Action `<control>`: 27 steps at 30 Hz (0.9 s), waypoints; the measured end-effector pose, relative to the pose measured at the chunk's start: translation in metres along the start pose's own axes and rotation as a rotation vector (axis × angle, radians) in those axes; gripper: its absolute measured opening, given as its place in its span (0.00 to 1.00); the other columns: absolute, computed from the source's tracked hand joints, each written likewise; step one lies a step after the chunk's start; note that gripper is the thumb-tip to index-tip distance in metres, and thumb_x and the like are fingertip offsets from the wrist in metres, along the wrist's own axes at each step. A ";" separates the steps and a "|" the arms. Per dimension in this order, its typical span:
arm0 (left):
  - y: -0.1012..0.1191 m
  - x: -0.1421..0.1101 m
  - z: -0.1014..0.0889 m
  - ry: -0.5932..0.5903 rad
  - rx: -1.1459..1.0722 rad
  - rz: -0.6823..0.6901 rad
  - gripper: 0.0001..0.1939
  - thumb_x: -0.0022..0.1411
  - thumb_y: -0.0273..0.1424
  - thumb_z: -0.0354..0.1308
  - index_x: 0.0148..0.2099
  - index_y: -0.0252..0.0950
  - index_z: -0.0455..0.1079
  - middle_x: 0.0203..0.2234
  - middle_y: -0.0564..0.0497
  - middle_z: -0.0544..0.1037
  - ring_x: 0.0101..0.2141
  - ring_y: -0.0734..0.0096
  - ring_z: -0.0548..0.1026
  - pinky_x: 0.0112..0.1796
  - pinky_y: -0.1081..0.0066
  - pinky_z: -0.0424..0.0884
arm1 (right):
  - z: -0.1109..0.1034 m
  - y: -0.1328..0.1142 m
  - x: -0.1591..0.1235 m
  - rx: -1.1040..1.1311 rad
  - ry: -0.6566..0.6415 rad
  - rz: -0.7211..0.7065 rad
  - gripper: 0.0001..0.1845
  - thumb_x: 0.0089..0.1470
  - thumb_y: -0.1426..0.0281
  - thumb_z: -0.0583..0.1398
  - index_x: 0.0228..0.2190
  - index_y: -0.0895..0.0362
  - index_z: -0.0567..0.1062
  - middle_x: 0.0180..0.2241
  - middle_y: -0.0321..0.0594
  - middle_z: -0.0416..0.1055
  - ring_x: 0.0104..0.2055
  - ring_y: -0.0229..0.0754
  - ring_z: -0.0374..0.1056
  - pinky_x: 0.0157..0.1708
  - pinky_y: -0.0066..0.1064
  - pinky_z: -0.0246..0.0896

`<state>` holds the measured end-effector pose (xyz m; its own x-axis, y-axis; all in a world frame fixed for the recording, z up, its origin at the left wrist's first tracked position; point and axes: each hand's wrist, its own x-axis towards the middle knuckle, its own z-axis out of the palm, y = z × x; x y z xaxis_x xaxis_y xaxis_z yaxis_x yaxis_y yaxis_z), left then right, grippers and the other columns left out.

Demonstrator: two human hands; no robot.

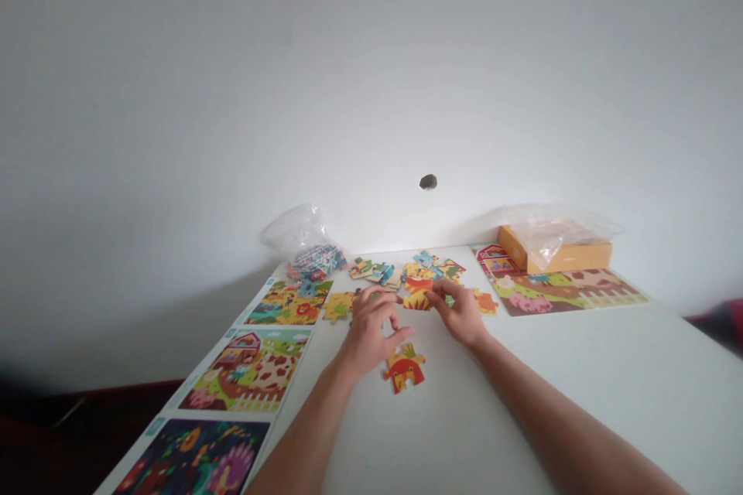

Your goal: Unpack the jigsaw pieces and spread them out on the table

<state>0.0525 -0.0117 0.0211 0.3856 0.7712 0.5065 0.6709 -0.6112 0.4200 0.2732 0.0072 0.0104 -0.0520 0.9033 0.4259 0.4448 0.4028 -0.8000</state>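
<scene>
My left hand hovers over the white table with its fingers curved and the thumb held apart, nothing visible between them. A jigsaw piece with a red animal face lies on the table just below that thumb. My right hand pinches the right edge of an orange and yellow jigsaw piece between thumb and fingers. Beside the right hand lies another orange piece, partly hidden. A yellow-green piece sits left of my left hand. Behind both hands is a loose heap of puzzle pieces.
Along the left edge lie a safari picture sheet, a farm sheet and a dark sheet. A clear bag of pieces stands at the back left. An orange box with plastic rests on a farm picture at right.
</scene>
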 end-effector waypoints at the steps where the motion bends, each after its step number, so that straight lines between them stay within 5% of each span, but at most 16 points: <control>1: -0.002 0.001 0.001 0.067 -0.003 -0.027 0.09 0.54 0.34 0.69 0.37 0.41 0.74 0.44 0.47 0.79 0.51 0.53 0.69 0.53 0.53 0.65 | 0.000 -0.001 0.000 0.005 -0.011 -0.005 0.14 0.58 0.58 0.57 0.27 0.55 0.72 0.26 0.38 0.71 0.30 0.41 0.66 0.34 0.31 0.62; 4: -0.007 0.001 0.006 0.144 -0.013 -0.065 0.31 0.55 0.33 0.68 0.60 0.43 0.65 0.42 0.47 0.80 0.50 0.55 0.70 0.54 0.53 0.64 | 0.001 -0.003 -0.002 0.013 -0.052 -0.025 0.15 0.59 0.58 0.57 0.28 0.55 0.73 0.27 0.38 0.72 0.30 0.41 0.66 0.34 0.32 0.63; 6: -0.010 0.000 0.009 0.115 -0.010 -0.056 0.39 0.56 0.34 0.68 0.66 0.45 0.58 0.39 0.49 0.81 0.51 0.54 0.70 0.56 0.53 0.62 | 0.003 -0.005 -0.003 0.005 -0.077 -0.039 0.15 0.59 0.58 0.57 0.29 0.55 0.74 0.27 0.38 0.72 0.30 0.41 0.66 0.34 0.32 0.63; 10: -0.014 -0.002 0.013 0.085 -0.008 -0.040 0.35 0.57 0.34 0.67 0.65 0.47 0.61 0.34 0.50 0.81 0.51 0.54 0.71 0.57 0.52 0.62 | 0.004 -0.008 -0.004 0.006 -0.107 -0.065 0.12 0.60 0.60 0.57 0.39 0.54 0.76 0.28 0.37 0.73 0.31 0.41 0.67 0.37 0.33 0.63; 14: -0.015 -0.001 0.013 0.098 -0.008 -0.059 0.33 0.58 0.35 0.66 0.65 0.46 0.63 0.34 0.49 0.82 0.49 0.54 0.72 0.56 0.51 0.63 | 0.000 -0.009 -0.006 -0.037 -0.172 -0.158 0.29 0.59 0.62 0.60 0.60 0.51 0.63 0.32 0.36 0.76 0.39 0.44 0.69 0.48 0.39 0.60; 27: -0.006 0.000 0.010 0.044 -0.098 -0.121 0.37 0.58 0.38 0.65 0.67 0.46 0.58 0.40 0.48 0.80 0.50 0.54 0.70 0.56 0.52 0.60 | -0.008 -0.008 -0.003 -0.270 -0.246 -0.267 0.31 0.57 0.66 0.62 0.61 0.52 0.63 0.37 0.40 0.78 0.45 0.48 0.66 0.51 0.42 0.53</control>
<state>0.0551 -0.0063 0.0106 0.2756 0.8332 0.4795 0.6449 -0.5301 0.5505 0.2767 -0.0001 0.0183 -0.3932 0.7942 0.4634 0.6026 0.6032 -0.5225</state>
